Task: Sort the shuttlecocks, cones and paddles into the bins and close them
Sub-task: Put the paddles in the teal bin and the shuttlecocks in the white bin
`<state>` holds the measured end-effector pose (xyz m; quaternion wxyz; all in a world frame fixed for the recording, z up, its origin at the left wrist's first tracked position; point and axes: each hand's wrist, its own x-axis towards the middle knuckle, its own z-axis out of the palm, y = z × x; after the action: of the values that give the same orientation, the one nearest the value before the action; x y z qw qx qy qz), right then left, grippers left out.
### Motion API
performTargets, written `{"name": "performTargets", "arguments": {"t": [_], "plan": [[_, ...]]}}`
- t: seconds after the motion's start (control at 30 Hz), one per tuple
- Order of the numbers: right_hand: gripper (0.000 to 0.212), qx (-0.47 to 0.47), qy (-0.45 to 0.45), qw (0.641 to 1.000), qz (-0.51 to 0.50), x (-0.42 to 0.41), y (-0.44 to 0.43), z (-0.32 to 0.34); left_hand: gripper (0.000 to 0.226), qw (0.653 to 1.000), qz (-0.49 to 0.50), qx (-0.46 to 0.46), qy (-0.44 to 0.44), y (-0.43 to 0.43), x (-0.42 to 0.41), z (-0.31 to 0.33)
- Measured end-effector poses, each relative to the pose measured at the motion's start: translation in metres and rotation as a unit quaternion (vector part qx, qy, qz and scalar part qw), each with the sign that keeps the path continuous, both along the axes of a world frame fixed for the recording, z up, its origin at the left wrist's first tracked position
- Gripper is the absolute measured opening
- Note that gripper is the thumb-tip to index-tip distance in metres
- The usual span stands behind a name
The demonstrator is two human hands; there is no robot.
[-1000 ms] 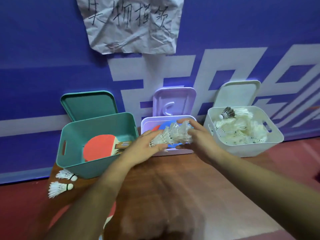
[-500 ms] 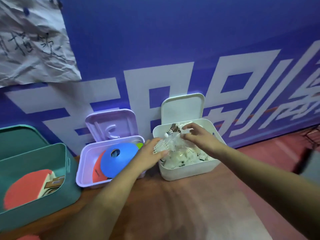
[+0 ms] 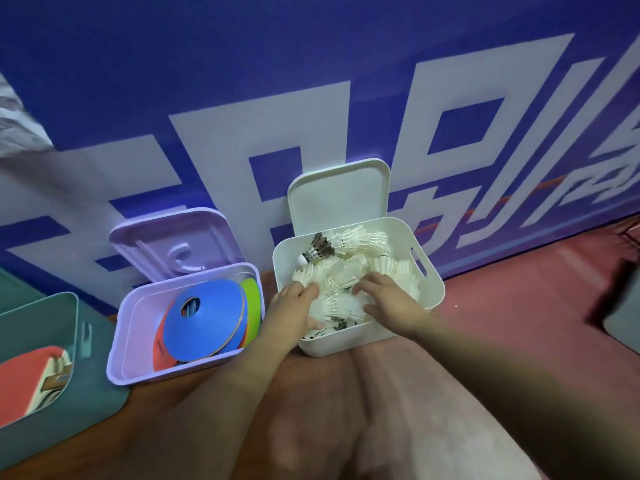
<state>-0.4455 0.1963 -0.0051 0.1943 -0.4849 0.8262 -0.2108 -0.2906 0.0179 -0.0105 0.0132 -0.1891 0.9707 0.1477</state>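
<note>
Resting on the heap of white shuttlecocks (image 3: 346,271) in the open white bin (image 3: 431,282), the right hand (image 3: 391,303) lies with its fingers loosely spread. The left hand (image 3: 294,306) has its fingertips buried in feathers, so its grip cannot be told. On the bench (image 3: 311,410) to the left, a lilac bin (image 3: 128,341) holds a blue cone (image 3: 204,323), and the frame edge cuts off a teal bin (image 3: 76,396) with a red paddle (image 3: 24,379).

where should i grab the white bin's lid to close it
I'd pinch the white lid by its free top edge, coming from above and in front: it stands upright against the wall behind the white bin, so its lower edge and back are blocked.
</note>
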Motion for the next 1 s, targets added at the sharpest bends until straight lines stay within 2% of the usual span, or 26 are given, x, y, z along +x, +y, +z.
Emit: {"name": "performTargets", "arguments": {"t": [0.1,0.17,0.27,0.4,0.53,0.67,0.8,0.93,1.0], "plan": [[0.041,0.009,0.018,1.0,0.004,0.004,-0.004,-0.008,0.065,0.999,-0.038,-0.002,-0.016,-0.003,0.001,-0.012],[0.048,0.036,-0.006,0.999,0.01,0.005,-0.003,-0.004,0.064,0.998,-0.057,0.017,-0.019,-0.003,0.007,-0.015],[0.049,0.034,-0.02,0.999,-0.008,0.005,0.001,0.014,0.059,0.996,-0.056,0.061,0.035,-0.007,0.019,-0.008],[0.052,-0.003,0.03,0.999,-0.017,0.019,-0.005,0.04,0.06,0.989,-0.05,0.121,0.063,-0.016,0.041,0.021],[0.04,-0.058,0.036,0.997,-0.028,0.053,-0.033,0.071,0.038,0.98,0.044,0.154,0.121,-0.035,0.078,0.055],[0.033,-0.097,0.043,0.994,0.01,0.12,-0.072,0.091,0.031,0.96,0.163,0.149,0.173,-0.061,0.167,0.074],[0.051,-0.089,0.007,0.994,0.061,0.201,-0.112,0.092,0.024,0.933,0.282,0.126,0.183,-0.083,0.287,0.068],[0.041,-0.076,-0.008,0.992,0.098,0.289,-0.147,0.082,0.025,0.91,0.366,0.112,0.157,-0.1,0.408,0.051],[0.045,-0.065,-0.021,0.991,0.115,0.339,-0.165,0.075,0.025,0.896,0.406,0.118,0.135,-0.11,0.469,0.042]]}}
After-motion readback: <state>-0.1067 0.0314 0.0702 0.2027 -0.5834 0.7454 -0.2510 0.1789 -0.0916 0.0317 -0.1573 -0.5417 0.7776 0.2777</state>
